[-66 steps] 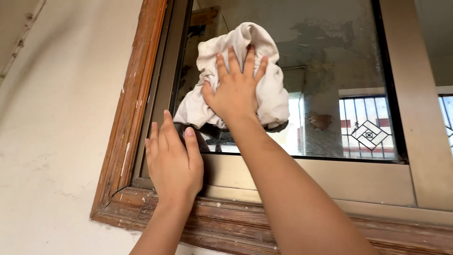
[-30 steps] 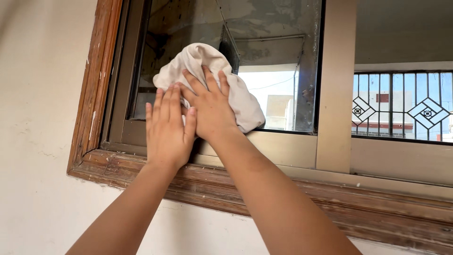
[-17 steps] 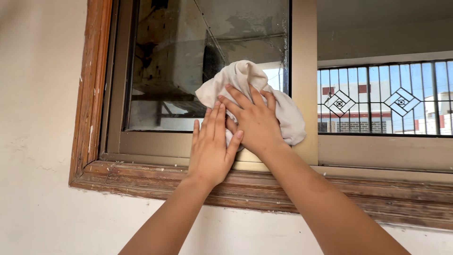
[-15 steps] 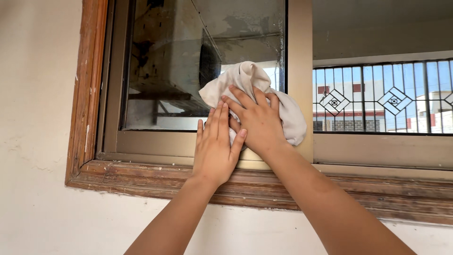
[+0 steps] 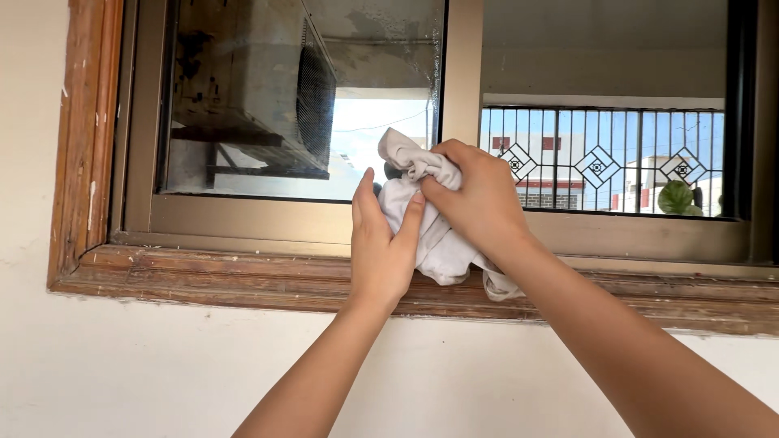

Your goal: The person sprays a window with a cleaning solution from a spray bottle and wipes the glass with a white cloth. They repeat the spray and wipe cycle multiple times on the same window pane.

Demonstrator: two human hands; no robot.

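The right hand (image 5: 479, 199) squeezes the white cloth (image 5: 434, 235) against the window frame (image 5: 458, 73). The left hand (image 5: 381, 243) presses flat on it, fingers straight.

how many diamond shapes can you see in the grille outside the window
3. The left diamond is beside the right hand, the middle diamond is at the grille's centre, the right diamond is above the green plant. The hand may hide others.

Both forearms rise from the bottom of the frame toward its centre. The left hand (image 5: 380, 247) stands upright, palm forward, fingers straight and pointing up. The right hand (image 5: 479, 199) sits just right of it, fingers curled shut in a grip, knuckles toward the upper left.
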